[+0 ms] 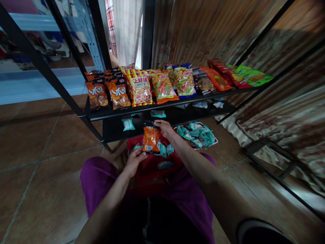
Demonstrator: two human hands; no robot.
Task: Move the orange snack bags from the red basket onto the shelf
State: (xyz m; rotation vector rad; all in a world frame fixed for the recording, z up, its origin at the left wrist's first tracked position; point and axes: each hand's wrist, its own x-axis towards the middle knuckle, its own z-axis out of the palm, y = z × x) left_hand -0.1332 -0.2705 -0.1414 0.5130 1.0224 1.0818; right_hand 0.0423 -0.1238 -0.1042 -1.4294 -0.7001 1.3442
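Between my hands is an orange and black snack bag (151,139), its barcode side facing me, above a red basket (149,169). My left hand (135,160) grips the bag's lower left corner. The fingers of my right hand (164,127) pinch its upper right corner. Small teal packets (163,150) lie in the basket beneath the bag, partly hidden by it.
Upright snack bags (141,88) line the black upper shelf (157,105). A few teal packets (128,124) lie on the lower shelf (113,130). Right of the basket, a tray (215,141) holds several teal packets. A dark metal frame (276,173) stands at the right.
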